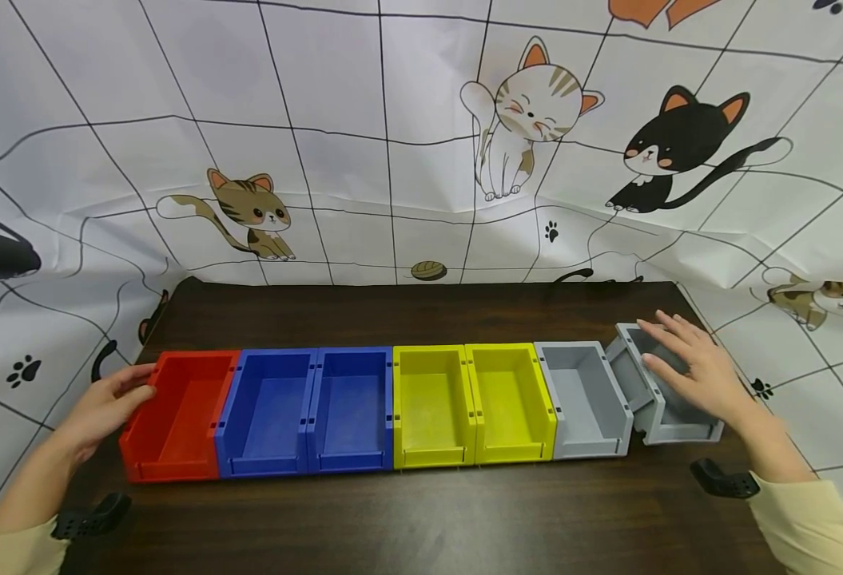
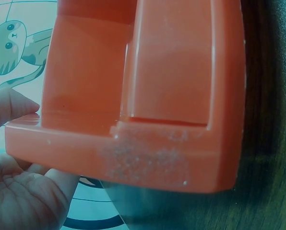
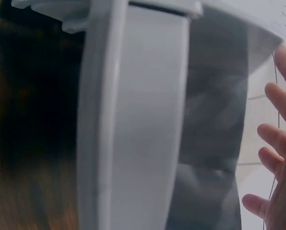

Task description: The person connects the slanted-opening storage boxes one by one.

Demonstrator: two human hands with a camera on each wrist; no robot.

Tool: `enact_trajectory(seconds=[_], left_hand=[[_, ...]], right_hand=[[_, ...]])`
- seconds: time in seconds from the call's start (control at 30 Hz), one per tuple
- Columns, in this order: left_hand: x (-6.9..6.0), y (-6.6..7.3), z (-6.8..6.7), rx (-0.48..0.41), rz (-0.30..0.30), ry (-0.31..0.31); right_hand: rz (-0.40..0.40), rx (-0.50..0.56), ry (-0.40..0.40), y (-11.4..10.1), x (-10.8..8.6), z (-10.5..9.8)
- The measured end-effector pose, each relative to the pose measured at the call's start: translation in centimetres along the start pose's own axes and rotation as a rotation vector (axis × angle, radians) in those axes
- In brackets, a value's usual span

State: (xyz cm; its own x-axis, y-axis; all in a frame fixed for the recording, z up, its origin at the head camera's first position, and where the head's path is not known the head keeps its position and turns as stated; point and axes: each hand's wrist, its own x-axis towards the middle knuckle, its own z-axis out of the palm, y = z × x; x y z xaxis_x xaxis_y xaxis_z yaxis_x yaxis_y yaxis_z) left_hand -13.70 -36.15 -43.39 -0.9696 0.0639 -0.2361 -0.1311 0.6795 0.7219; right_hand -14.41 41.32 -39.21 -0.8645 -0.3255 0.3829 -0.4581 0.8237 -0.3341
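Observation:
A red plastic bin (image 1: 182, 415) stands at the left end of a row. My left hand (image 1: 108, 406) pinches its left wall at the rim, and the left wrist view shows the thumb and fingers on either side of that wall (image 2: 61, 148). At the right end a grey bin (image 1: 682, 432) sits skewed and tilted, its left rim raised beside the neighbouring grey bin (image 1: 586, 395). Over its right side my right hand (image 1: 701, 375) spreads its fingers, one fingertip at the rim in the right wrist view. The hand hides part of this bin's inside.
Between them stand two blue bins (image 1: 266, 463) (image 1: 349, 461) and two yellow bins (image 1: 434, 457) (image 1: 513, 453), side by side. All sit on a dark wooden table (image 1: 421, 519). A white cloth with cat drawings (image 1: 349, 176) hangs behind and at the sides.

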Motion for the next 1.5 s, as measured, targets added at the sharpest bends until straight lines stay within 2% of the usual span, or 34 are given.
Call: enact_trajectory(seconds=[0.27, 0.53, 0.83, 1.13, 1.33, 1.5], left_hand=[[0.1, 0.0, 0.0, -0.001, -0.002, 0.001], [0.1, -0.1, -0.1, -0.009, 0.001, 0.006], [0.0, 0.0, -0.1, -0.004, 0.000, 0.007], [0.0, -0.1, -0.1, 0.000, 0.003, 0.015], [0.1, 0.0, -0.4, 0.001, -0.016, 0.000], [0.0, 0.2, -0.2, -0.010, -0.008, -0.003]], right_hand=[[0.006, -0.041, -0.114, -0.5, 0.0, 0.7], [0.023, -0.109, -0.170, -0.7, 0.2, 1.0], [0.049, -0.151, -0.196, -1.1, 0.3, 1.2], [0.071, -0.144, -0.199, -1.0, 0.1, 1.6], [0.099, -0.127, -0.241, -1.2, 0.1, 1.8], [0.118, -0.107, -0.264, -0.9, -0.4, 2.7]])
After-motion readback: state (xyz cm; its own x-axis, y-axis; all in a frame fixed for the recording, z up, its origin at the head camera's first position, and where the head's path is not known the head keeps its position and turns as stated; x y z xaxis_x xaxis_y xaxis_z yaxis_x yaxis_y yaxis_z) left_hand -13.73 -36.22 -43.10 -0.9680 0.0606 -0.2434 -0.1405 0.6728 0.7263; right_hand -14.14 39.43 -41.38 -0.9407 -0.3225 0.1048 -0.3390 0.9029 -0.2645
